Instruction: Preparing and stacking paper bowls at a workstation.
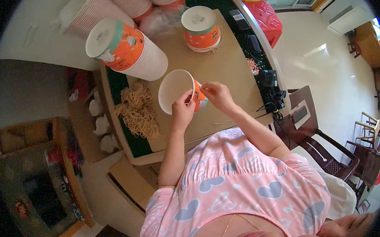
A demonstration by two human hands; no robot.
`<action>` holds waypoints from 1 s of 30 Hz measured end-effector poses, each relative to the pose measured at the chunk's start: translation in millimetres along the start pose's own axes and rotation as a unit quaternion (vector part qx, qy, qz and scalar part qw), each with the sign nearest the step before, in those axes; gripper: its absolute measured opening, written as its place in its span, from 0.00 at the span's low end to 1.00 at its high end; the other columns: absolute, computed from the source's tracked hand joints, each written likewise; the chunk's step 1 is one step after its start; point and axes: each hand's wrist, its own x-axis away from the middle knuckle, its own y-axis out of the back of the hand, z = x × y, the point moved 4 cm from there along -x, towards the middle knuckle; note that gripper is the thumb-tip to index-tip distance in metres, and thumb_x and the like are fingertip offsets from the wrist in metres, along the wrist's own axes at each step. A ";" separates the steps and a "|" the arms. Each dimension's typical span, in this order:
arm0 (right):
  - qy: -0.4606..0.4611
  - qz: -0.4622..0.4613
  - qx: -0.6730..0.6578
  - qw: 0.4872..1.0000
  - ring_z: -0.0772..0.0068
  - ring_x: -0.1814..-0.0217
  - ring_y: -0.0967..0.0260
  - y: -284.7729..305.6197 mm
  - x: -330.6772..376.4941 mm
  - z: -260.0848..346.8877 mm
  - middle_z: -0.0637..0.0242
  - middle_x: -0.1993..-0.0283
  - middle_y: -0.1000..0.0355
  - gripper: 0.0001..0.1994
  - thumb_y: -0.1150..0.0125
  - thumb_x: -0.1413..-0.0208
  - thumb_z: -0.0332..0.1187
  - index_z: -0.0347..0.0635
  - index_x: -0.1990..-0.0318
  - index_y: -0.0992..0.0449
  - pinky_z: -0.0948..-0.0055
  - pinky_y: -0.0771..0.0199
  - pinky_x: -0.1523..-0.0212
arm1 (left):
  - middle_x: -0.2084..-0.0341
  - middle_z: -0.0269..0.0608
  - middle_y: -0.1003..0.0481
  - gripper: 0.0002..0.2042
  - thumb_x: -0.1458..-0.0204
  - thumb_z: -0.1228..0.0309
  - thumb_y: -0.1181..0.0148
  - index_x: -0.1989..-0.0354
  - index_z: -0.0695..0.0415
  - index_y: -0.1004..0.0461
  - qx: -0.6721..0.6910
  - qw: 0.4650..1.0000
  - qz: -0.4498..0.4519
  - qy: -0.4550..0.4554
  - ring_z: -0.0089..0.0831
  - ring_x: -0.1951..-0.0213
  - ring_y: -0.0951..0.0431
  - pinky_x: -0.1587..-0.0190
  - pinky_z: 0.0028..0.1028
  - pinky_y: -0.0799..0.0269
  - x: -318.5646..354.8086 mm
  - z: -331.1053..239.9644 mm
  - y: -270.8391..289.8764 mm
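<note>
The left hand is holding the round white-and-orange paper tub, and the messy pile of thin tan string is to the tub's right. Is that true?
Not quite: the messy pile of thin tan string is to the left of the round white-and-orange paper tub, which the left hand is holding. The head view shows it.

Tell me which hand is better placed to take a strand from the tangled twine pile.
Probably the left hand: the twine pile is nearer to it, though that hand grips the paper tub. The right hand is farther off, at the tub's right side.
</note>
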 end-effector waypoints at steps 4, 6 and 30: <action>0.011 0.027 0.052 0.998 0.56 0.70 0.29 3.0 0.7 11.7 0.58 0.67 0.29 0.06 0.42 0.52 0.31 0.42 0.67 0.24 0.65 0.30 0.71 | 0.70 0.46 0.23 0.17 0.54 0.81 0.48 0.53 0.63 0.29 -0.018 0.999 -0.016 -0.039 0.28 0.69 0.22 0.64 0.26 0.27 1.9 -4.9 0.4; 0.048 0.014 0.062 0.997 0.52 0.68 0.30 4.3 0.8 13.9 0.59 0.65 0.30 0.05 0.44 0.51 0.32 0.43 0.68 0.25 0.62 0.29 0.69 | 0.70 0.46 0.23 0.17 0.54 0.81 0.48 0.53 0.63 0.29 -0.021 0.999 -0.011 -0.036 0.28 0.68 0.22 0.64 0.26 0.27 1.2 -5.3 -1.2; 0.061 0.031 0.132 0.989 0.52 0.66 0.29 5.9 -0.6 20.7 0.60 0.64 0.29 0.06 0.45 0.49 0.34 0.45 0.66 0.26 0.60 0.29 0.68 | 0.70 0.48 0.23 0.21 0.54 0.78 0.46 0.48 0.62 0.34 -0.002 0.999 0.035 -0.007 0.32 0.70 0.22 0.65 0.29 0.27 -1.1 -2.0 -11.2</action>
